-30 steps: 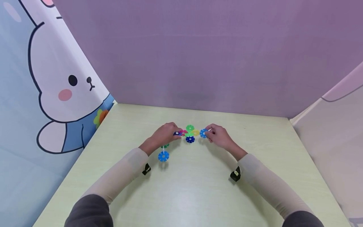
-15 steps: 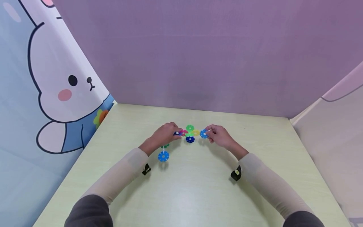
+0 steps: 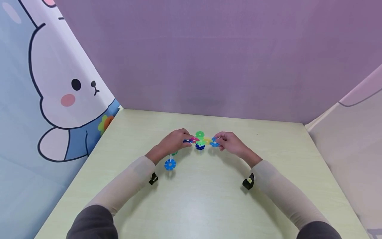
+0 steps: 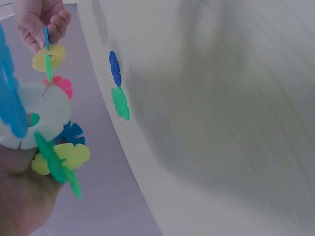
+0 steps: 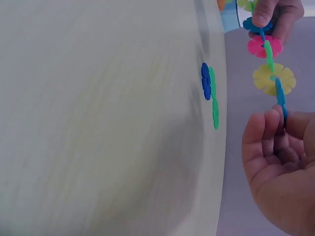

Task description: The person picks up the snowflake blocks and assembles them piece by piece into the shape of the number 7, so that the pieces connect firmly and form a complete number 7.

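My left hand [image 3: 173,142] pinches a chain of slotted plastic flower discs at a dark blue disc [image 5: 252,24]. From there the chain runs right through a pink disc [image 5: 256,47] and a green disc [image 5: 268,53] to a yellow disc [image 5: 263,81]. Between thumb and fingers, my right hand [image 3: 232,144] holds a blue disc [image 5: 280,93], whose edge meets the yellow one's rim. Near my left wrist, more of the joined discs extend, among them a white disc [image 4: 54,103] and a light blue disc [image 3: 170,164].
On the pale table [image 3: 203,199], just beyond the chain, lie a dark blue disc [image 5: 205,81] and green discs [image 5: 215,113]. A purple curtain [image 3: 209,59] stands at the table's back edge, and a rabbit-print cloth [image 3: 50,79] hangs on the left.
The blue disc in my right hand has come left against the yellow disc, closing the small gap seen earlier. My left hand has barely moved; the light blue disc by its wrist has shifted slightly left.
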Demonstrator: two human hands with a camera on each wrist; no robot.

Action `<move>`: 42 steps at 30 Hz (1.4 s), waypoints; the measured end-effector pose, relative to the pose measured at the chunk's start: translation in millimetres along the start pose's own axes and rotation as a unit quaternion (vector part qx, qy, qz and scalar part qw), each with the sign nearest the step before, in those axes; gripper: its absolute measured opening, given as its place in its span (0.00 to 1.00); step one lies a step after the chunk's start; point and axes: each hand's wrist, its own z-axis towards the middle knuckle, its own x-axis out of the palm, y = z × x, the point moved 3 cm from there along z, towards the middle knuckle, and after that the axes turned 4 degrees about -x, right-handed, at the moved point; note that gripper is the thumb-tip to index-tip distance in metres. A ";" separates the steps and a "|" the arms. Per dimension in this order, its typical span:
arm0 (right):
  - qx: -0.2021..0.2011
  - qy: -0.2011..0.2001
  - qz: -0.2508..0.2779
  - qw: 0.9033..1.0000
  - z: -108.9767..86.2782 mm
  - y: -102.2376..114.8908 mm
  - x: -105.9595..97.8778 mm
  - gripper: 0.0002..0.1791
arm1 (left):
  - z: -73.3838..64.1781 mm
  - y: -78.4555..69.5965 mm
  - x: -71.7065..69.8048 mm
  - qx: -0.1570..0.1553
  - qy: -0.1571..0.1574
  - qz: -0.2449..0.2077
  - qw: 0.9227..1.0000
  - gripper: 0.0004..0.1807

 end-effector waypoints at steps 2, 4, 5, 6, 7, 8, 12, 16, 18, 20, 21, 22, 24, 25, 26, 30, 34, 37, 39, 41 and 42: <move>-0.004 0.003 0.003 1.000 -0.1 0.5 1.0 0.13 | -0.9 -0.3 0.0 0.007 -0.003 -0.004 1.000 0.23; -0.003 0.002 0.006 1.000 -0.7 1.9 2.1 0.13 | -1.7 -0.8 0.3 0.011 -0.003 -0.004 1.000 0.23; -0.001 0.000 0.005 1.000 -1.3 2.8 2.3 0.13 | -2.1 -1.1 0.5 0.012 -0.004 -0.004 1.000 0.22; 0.001 -0.003 0.004 1.000 -1.8 3.6 2.3 0.13 | -2.6 -1.4 0.7 0.013 -0.004 -0.004 1.000 0.22; 0.004 -0.007 0.004 1.000 -2.4 4.7 2.5 0.13 | -3.0 -1.9 0.8 0.014 -0.005 -0.004 1.000 0.22; 0.007 -0.011 0.003 1.000 -2.6 5.8 2.5 0.13 | -3.4 -2.4 0.9 0.015 -0.005 -0.003 1.000 0.22; 0.014 -0.025 0.004 1.000 -1.9 8.7 3.7 0.12 | -4.2 -4.1 0.1 0.021 -0.011 0.001 1.000 0.21; 0.020 -0.026 0.013 0.999 0.0 8.0 6.9 0.13 | -3.8 -3.1 -0.2 0.011 -0.003 0.011 1.000 0.21; 0.024 -0.029 0.018 0.999 0.3 6.9 7.9 0.13 | -2.1 -2.2 0.3 0.002 0.006 0.012 1.000 0.22; 0.024 -0.032 0.020 0.999 -0.5 6.4 8.3 0.13 | 0.3 -1.4 0.7 -0.008 0.015 0.016 1.000 0.22; 0.025 -0.033 0.021 0.999 -1.0 5.9 8.4 0.13 | 1.5 -1.4 0.7 -0.013 0.017 0.018 1.000 0.22; 0.025 -0.033 0.023 0.999 -1.5 5.6 8.4 0.13 | 2.4 -1.4 0.5 -0.018 0.019 0.018 0.999 0.22; 0.026 -0.029 0.034 0.999 -1.7 4.2 9.3 0.14 | 3.0 -1.4 -0.4 -0.029 0.021 0.021 0.999 0.22; 0.027 -0.025 0.040 0.999 -1.7 3.6 10.0 0.14 | 2.8 -1.3 -0.9 -0.036 0.023 0.023 0.999 0.23; 0.028 -0.020 0.046 0.998 -1.4 2.5 10.7 0.14 | 2.3 -1.3 -1.3 -0.042 0.024 0.025 0.999 0.23; 0.032 -0.011 0.067 0.997 0.2 -1.7 13.2 0.14 | -0.1 -2.4 -2.6 -0.052 0.030 0.035 0.998 0.26; 0.030 -0.012 0.077 0.996 -0.2 -4.5 13.5 0.15 | -0.2 -4.8 -4.2 -0.044 0.021 0.051 0.997 0.28; 0.030 -0.015 0.088 0.996 -0.6 -5.9 13.5 0.15 | 1.2 -8.2 -6.4 -0.042 0.009 0.063 0.997 0.29; 0.026 -0.015 0.090 0.995 -0.3 -5.9 13.7 0.16 | 2.7 -11.4 -8.3 -0.044 0.002 0.065 0.997 0.30; 0.022 -0.017 0.093 0.995 0.9 -5.4 14.3 0.16 | 4.1 -15.2 -9.8 -0.046 -0.001 0.065 0.997 0.30; 0.020 -0.018 0.094 0.995 1.3 -4.6 14.8 0.16 | 4.9 -17.0 -10.2 -0.047 -0.003 0.065 0.997 0.30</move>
